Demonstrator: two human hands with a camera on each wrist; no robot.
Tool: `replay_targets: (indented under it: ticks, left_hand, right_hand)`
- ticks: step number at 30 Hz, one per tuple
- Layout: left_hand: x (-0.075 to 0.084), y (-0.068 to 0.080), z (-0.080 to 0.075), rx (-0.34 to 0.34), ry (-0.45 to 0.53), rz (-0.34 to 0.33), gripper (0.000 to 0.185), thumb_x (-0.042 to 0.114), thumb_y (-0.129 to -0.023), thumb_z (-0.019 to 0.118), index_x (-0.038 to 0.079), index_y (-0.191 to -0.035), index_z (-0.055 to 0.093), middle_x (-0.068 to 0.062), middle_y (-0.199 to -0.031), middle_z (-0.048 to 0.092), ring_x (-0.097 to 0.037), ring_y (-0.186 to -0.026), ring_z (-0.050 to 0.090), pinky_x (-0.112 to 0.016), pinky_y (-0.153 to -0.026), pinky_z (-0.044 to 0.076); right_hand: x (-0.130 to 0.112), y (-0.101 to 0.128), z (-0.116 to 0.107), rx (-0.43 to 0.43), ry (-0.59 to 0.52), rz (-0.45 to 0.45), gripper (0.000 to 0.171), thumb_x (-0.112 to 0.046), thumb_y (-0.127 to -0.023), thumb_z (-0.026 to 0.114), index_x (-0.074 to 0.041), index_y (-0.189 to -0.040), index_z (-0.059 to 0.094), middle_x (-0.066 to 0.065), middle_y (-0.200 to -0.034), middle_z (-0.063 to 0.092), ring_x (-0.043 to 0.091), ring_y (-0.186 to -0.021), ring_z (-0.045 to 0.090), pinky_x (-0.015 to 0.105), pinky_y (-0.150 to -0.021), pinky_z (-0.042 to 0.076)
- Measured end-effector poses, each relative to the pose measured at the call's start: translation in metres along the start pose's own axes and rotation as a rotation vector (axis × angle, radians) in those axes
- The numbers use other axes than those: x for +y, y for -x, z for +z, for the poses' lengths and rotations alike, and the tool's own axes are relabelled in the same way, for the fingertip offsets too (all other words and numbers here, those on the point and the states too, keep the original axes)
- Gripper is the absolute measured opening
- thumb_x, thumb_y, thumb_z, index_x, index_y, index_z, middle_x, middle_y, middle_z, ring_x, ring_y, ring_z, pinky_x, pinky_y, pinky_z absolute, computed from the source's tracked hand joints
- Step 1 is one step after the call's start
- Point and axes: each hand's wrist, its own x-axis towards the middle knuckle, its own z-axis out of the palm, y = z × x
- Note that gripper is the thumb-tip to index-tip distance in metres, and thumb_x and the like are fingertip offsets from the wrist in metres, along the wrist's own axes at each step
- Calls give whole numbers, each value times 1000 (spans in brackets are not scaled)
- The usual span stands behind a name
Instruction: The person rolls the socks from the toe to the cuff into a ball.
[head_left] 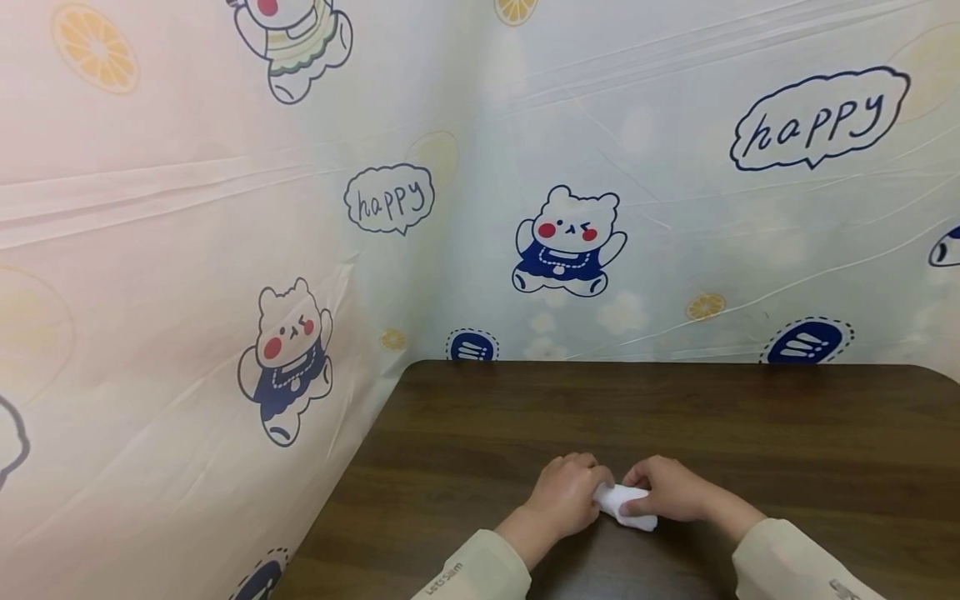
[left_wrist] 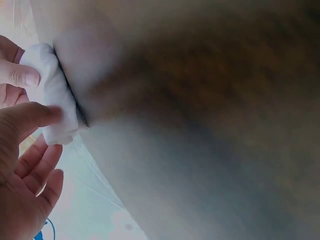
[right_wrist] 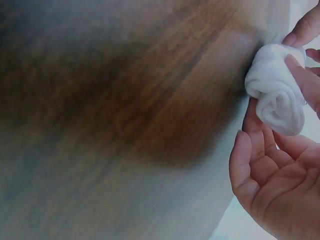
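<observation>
Your left hand [head_left: 564,498] and right hand [head_left: 670,490] are both pinching the cloth roll [head_left: 625,506] between thumb and fingertips. Be keeping the fingers [right_wrist: 305,80] clamped so it is staying tight on the table [head_left: 675,417].

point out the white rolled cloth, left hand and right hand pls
white rolled cloth [right_wrist: 277,102]: right wrist view, spiral end of the roll.
left hand [head_left: 564,498]: head view, back of the hand.
right hand [head_left: 672,490]: head view, back of the hand.
</observation>
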Motion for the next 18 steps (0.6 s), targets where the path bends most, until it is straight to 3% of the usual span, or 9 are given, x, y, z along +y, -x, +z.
replay_targets:
  ticks: [6,12,18]
  left_hand:
    - [-2,-2,-2,26,81,-10,39,19,-70,81,22,-107,70,6,-97,62,-8,-89,56,-21,-76,45]
    - [-8,-4,-9,75,201,-95,42,20,-69,82,20,-109,69,4,-96,61,-11,-90,57,-23,-77,46]
    - [-11,-3,-13,148,384,-189,40,20,-70,84,15,-107,69,2,-93,62,-9,-84,58,-20,-70,46]
  right_hand:
    - [0,2,2,41,5,2,30,-27,-77,79,-4,-91,67,-5,-80,62,7,-69,53,26,-60,45]
    - [2,5,-1,98,38,6,30,-28,-75,79,-5,-90,67,-6,-79,62,6,-69,54,26,-60,45]
    - [1,6,-10,120,46,-1,30,-28,-76,78,-4,-91,67,-4,-80,63,7,-69,54,26,-59,45]
